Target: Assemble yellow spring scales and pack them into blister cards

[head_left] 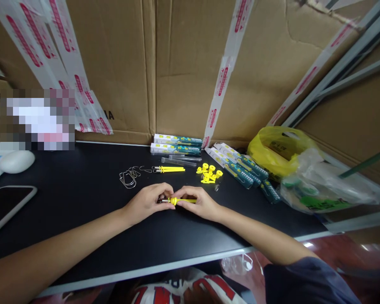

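Note:
My left hand (148, 202) and my right hand (201, 202) meet over the black table near its middle. Between them lies a spring scale core (174, 201), a yellow rod with a collar and a metal spring end pointing left. The left fingers pinch around the metal end and collar; the right fingers wrap the yellow rod. Just beyond are similar yellow cores (171, 169) with springs, side by side. Left of those is a heap of bent wire hooks (129, 176). Small yellow plastic caps (210, 173) sit in a pile behind my right hand, with tiny metal bits (217, 187) beside them.
Clear plastic tubes (179, 162) lie before stacked narrow boxes (175, 149). More boxes (234, 166) fan out to the right, near a yellow bag (269, 147) and a clear bag (323, 185). A phone-like device (8, 207) is at left. Taped cardboard (183, 63) stands behind.

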The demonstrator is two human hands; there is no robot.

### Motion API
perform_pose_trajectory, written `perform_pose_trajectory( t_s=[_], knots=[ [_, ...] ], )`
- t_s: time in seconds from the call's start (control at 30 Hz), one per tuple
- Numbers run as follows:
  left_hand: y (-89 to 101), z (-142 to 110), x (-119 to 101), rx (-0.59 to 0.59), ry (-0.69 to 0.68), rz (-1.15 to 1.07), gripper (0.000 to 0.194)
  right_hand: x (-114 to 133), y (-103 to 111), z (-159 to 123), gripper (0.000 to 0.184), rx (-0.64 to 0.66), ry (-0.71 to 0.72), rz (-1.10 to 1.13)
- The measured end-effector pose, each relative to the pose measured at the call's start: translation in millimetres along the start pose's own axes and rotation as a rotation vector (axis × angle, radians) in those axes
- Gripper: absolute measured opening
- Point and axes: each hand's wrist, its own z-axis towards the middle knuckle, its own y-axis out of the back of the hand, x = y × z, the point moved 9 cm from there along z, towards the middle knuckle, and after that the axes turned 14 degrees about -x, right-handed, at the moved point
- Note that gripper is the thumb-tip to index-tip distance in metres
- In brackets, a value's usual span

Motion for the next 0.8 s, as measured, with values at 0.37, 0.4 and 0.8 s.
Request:
perform_pose_trajectory(
  t_s=[0.37,0.4,0.8],
  knots=[
    [-7.5,-1.2,0.9,0.080,-0.004,0.111,0.028,-6.0,8.2,-0.2,0.021,-0.089,-0.036,-0.039],
    [-7.4,-1.2,-0.6,0.081,-0.013,0.120,0.027,-5.5,7.8,-0.2,0.020,-0.087,-0.033,-0.040],
    [-11.0,-4.6,-1.1,0.122,0.044,0.125,0.023,3.7,2.3,-0.9,0.018,-0.050,0.066,-0.101]
  ],
)
